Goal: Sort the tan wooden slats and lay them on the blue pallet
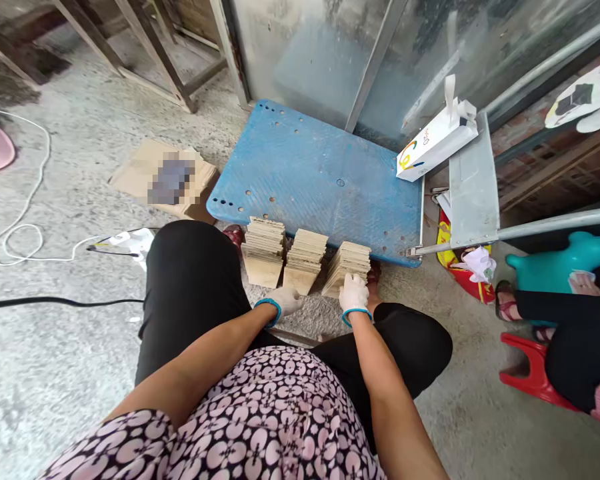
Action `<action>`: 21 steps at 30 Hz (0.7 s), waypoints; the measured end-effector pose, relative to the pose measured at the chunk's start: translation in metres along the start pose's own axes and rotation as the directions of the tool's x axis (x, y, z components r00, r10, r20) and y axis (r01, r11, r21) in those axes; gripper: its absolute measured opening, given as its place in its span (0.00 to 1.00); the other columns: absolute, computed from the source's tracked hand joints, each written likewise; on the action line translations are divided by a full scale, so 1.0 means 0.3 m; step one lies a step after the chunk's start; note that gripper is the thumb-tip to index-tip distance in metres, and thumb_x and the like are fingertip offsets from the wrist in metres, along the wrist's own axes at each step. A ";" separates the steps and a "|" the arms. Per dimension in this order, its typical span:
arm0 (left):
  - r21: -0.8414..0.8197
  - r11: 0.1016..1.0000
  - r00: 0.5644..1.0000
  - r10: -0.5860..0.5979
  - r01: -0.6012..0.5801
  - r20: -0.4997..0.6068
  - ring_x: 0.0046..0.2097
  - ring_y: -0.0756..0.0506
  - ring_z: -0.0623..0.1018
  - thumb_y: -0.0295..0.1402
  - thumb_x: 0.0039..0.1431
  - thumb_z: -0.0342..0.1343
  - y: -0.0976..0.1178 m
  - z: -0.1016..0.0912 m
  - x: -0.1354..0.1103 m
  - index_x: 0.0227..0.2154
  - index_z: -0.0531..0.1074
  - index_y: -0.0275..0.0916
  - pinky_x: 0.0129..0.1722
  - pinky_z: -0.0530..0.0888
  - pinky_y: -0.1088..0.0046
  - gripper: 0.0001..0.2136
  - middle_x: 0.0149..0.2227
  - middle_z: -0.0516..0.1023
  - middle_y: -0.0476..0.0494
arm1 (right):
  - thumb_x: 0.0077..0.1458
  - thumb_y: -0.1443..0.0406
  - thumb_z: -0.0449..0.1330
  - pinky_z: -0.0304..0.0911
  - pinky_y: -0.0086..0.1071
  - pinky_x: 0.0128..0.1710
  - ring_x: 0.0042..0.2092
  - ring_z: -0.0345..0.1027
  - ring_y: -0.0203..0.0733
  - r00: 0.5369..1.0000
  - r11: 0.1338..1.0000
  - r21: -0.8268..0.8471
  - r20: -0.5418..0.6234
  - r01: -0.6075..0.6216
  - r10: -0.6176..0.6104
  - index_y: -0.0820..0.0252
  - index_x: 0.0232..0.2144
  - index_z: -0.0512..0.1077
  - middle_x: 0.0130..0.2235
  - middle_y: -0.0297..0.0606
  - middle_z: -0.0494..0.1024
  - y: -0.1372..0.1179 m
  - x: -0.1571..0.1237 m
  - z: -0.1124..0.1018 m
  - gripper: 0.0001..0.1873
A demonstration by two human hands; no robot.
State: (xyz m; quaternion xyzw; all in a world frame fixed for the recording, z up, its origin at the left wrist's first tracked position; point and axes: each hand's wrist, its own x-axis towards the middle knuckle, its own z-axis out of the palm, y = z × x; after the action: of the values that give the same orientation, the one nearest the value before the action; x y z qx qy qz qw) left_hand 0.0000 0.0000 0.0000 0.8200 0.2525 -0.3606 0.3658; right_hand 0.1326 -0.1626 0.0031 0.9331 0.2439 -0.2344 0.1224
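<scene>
- Centrally, a blue cart deck [320, 180] lies flat on the concrete floor [55, 373] in the upper middle of the frame; a metal sheet wall [330, 53] rises behind it
- a second person's leg [575, 347] shows at the right edge, on a red stool [525, 373]; a teal toy [570, 257] is just above it
- a flat carton [145, 167] lies left of the deck; a white cord [25, 233] loops across the floor at far left
- a white box [433, 147] leans at the deck's upper right corner
- three stacks of thin wood pieces stand on edge in a row at the deck's near edge, in the middle of the frame: left stack [264, 250], middle stack [305, 259], right stack [347, 267]
- the right hand [354, 293], in a white glove, rests on the near face of the right stack, fingers close together and curled against the wood
- the left hand [285, 301], gloved too, sits just below the middle stack, touching its lower corner; fingers bent, whether they pinch a piece I cannot tell
</scene>
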 end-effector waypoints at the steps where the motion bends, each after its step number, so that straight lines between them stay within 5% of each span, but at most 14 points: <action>1: 0.006 1.000 1.000 0.001 -0.001 0.011 0.45 0.45 0.76 0.42 0.63 0.54 0.001 0.000 -0.001 0.46 0.72 0.36 0.45 0.75 0.62 0.16 0.46 0.76 0.41 | 0.62 0.64 0.52 0.61 0.40 0.49 0.56 0.61 0.52 1.000 1.000 -0.001 -0.003 -0.003 0.003 0.62 0.59 0.63 0.57 0.55 0.64 0.001 0.000 0.005 0.23; 8: 0.045 0.999 1.000 0.011 -0.011 -0.003 0.42 0.42 0.78 0.46 0.53 0.57 0.013 0.000 -0.014 0.38 0.78 0.37 0.36 0.69 0.74 0.18 0.39 0.81 0.38 | 0.60 0.64 0.54 0.59 0.38 0.50 0.58 0.58 0.51 1.000 1.000 0.011 -0.010 0.027 -0.026 0.57 0.63 0.58 0.61 0.52 0.61 0.026 0.002 0.036 0.29; 21: 0.104 0.994 0.998 0.016 -0.022 0.057 0.48 0.42 0.76 0.42 0.63 0.55 0.025 -0.016 -0.018 0.49 0.71 0.36 0.47 0.74 0.59 0.17 0.49 0.74 0.41 | 0.60 0.67 0.52 0.56 0.40 0.54 0.60 0.52 0.50 0.998 0.997 0.021 -0.017 0.069 -0.068 0.62 0.65 0.54 0.64 0.54 0.56 0.033 -0.028 0.027 0.31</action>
State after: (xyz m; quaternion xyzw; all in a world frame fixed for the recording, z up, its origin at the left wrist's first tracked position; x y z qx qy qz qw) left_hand 0.0038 -0.0017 0.0096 0.8300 0.2151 -0.3928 0.3325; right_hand 0.1282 -0.1773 0.0017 0.9274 0.2741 -0.2333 0.1020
